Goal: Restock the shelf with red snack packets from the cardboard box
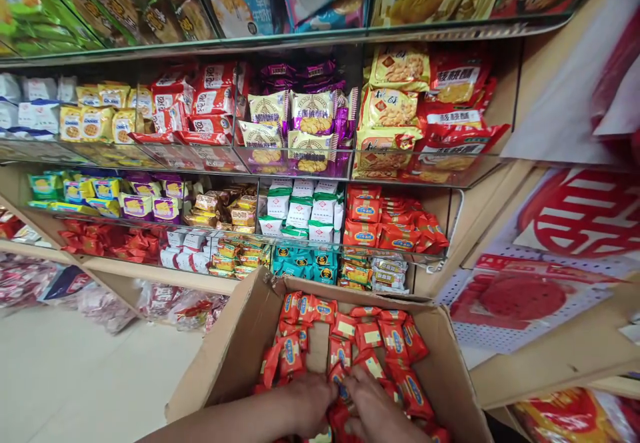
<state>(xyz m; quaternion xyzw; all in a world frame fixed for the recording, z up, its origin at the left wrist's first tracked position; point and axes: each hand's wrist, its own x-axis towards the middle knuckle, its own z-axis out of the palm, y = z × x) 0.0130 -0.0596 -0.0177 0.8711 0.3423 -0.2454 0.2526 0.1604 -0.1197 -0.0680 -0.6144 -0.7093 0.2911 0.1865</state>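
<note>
An open cardboard box stands in front of me with many small red snack packets lying loose in it. Both of my hands reach inside, close together. My left hand has its fingers curled down among the packets, and its fingertips are mostly hidden. Just to its right, my right hand has bent fingers against a red snack packet between the two hands. A patch of bare cardboard bottom shows ahead of my left hand.
Shelves with clear fronts hold bagged snacks in rows behind the box. Similar red packets fill a compartment at the right. Red decorations hang on a pegboard. Plastic-wrapped goods lie under the shelves, by the pale floor.
</note>
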